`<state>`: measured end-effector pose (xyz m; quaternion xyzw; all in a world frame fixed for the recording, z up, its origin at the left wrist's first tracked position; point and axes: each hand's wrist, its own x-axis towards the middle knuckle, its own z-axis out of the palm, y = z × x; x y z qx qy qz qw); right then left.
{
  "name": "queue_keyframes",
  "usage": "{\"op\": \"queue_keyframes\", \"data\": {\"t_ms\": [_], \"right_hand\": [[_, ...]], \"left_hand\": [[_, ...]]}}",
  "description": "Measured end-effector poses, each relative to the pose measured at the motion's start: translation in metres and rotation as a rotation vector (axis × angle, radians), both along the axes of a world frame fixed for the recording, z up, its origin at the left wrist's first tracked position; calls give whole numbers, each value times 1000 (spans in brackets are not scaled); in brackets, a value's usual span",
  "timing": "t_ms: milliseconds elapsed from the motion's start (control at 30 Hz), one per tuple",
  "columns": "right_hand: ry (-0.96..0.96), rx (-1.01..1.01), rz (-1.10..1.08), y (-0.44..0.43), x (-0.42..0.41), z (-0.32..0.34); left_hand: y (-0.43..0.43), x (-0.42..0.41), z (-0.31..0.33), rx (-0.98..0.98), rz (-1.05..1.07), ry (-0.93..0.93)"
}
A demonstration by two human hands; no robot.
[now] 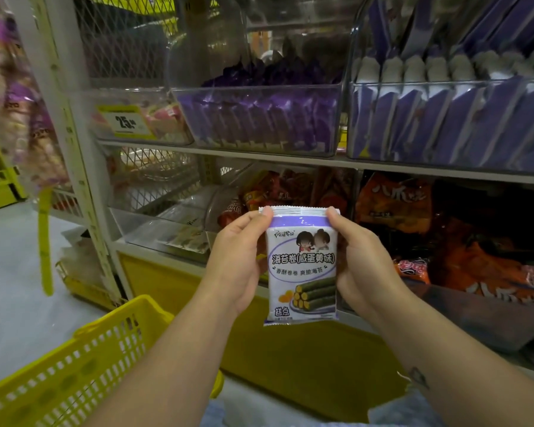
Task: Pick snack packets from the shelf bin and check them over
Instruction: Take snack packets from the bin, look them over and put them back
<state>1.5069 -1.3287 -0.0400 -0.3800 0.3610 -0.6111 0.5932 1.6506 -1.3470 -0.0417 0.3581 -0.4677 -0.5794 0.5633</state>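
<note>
- The snack packet (302, 263) is pinched at both upper corners. The left hand (233, 260) is closed on its left edge with the thumb laid on the crimped top seal, and the right hand (366, 266) is clamped on the right edge in the same way.
- The packet is held upright in the air between the two hands. Its long axis runs top to bottom, with the top seal uppermost and the bottom seal hanging free below the palms.
- The printed front is turned square to the camera and the back cannot be seen, so only one face is being read at present.
- By judgement, the check is in hand and about half done. A turn about the long axis is what the next move calls for, and with the grip shared evenly either hand could lead it.
- Up and beyond the grip, a clear bin (444, 83) on the upper shelf (290, 160) is seen stocked with purple-and-white packs of a similar colour. A second bin (259, 87) of darker purple packs sits just left of it.
- Behind the packet, one level down, orange bags (392, 201) are stacked.
- Down and to the left, a yellow basket (84, 359) is placed nearer the left hand than the right. A drop there would fall to the left hand, it is judged.
</note>
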Motion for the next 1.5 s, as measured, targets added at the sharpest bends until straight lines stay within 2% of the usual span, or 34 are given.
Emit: {"op": "queue_keyframes", "data": {"t_ms": [100,233,300,367,533,633,900,1133,1200,1267,1367,1500], "right_hand": [[127,-7,82,-3,-4,0],[409,24,397,0,-16,0],[437,49,507,4,-20,-1],[381,65,483,4,-21,-1],[216,56,329,3,-22,7],[184,48,291,4,-21,10],[47,147,263,4,-19,11],[-44,214,307,5,-20,14],[-35,186,312,5,-22,14],[-17,152,293,4,-23,13],[139,55,247,5,-14,10],[285,-110,205,6,1,3]], "left_hand": [[3,1,0,35,11,28],[0,12,2,79,35,128],[-3,18,2,100,24,153],[-6,25,1,93,-51,84],[-3,40,-3,69,-416,-298],[-2,42,-7,75,-507,-300],[-5,48,-7,-32,-532,-320],[-8,60,-5,19,-599,-257],[-9,63,-4,16,-571,-229],[-10,63,-4,-13,-434,-212],[-8,51,-2,-138,-236,-235],[1,26,-9,-194,-298,-312]]}}
